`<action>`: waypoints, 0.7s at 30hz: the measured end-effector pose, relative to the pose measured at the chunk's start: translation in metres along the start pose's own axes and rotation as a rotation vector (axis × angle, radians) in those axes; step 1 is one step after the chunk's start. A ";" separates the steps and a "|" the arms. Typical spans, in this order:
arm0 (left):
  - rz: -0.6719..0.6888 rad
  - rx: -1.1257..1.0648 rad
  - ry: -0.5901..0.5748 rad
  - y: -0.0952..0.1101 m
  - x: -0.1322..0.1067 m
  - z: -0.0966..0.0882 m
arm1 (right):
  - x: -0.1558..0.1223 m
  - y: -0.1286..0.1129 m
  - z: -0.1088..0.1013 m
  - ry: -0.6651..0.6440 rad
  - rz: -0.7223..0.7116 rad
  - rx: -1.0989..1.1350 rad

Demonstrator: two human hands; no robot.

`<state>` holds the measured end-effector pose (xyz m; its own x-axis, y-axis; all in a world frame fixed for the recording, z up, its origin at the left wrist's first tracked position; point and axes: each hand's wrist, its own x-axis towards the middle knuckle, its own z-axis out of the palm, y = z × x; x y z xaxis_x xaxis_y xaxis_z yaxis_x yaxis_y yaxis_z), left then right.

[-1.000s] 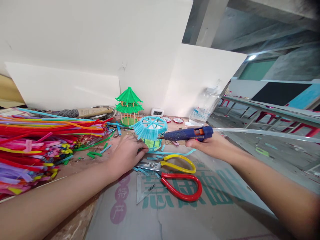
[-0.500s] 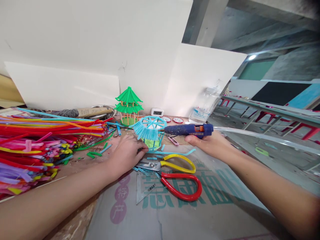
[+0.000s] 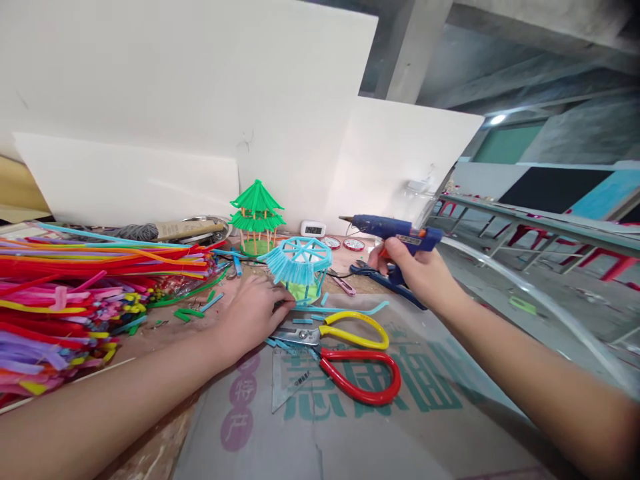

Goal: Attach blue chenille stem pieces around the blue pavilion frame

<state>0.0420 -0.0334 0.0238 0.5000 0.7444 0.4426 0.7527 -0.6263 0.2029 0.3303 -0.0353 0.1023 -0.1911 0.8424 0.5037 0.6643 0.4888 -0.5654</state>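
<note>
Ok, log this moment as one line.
left hand: beside blue model, contact unclear | right hand: holding glue gun, clear of blue model | scissors: lying, handles apart

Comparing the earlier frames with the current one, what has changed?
The right hand has lifted the glue gun up and away from the blue model, uncovering the pliers; it has not let go of the gun. The left hand stays beside the blue model; the scissors and green model stay put.
</note>
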 end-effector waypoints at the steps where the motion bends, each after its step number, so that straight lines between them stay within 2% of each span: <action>1: -0.004 0.000 0.001 0.000 0.000 0.000 | 0.005 0.007 0.000 -0.006 0.015 -0.006; 3: -0.007 -0.003 -0.002 0.001 0.000 0.000 | 0.017 0.021 0.003 -0.052 0.076 -0.018; 6: -0.006 -0.019 -0.017 0.001 0.000 0.001 | 0.043 0.037 0.011 -0.058 0.247 -0.074; 7: -0.010 -0.022 -0.021 0.000 0.000 0.001 | 0.052 0.040 0.014 -0.113 0.261 -0.063; 13: -0.011 -0.010 -0.024 0.001 0.000 0.001 | 0.091 0.057 0.041 -0.209 0.246 -0.050; 18: -0.013 -0.021 -0.021 0.000 -0.001 0.003 | 0.101 0.080 0.070 -0.240 0.287 -0.148; 21: 0.002 -0.036 -0.004 0.000 -0.001 0.002 | 0.101 0.085 0.075 -0.277 0.278 -0.212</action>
<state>0.0424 -0.0339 0.0213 0.5033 0.7438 0.4398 0.7356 -0.6359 0.2336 0.3131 0.1087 0.0558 -0.1519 0.9782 0.1413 0.8457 0.2026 -0.4938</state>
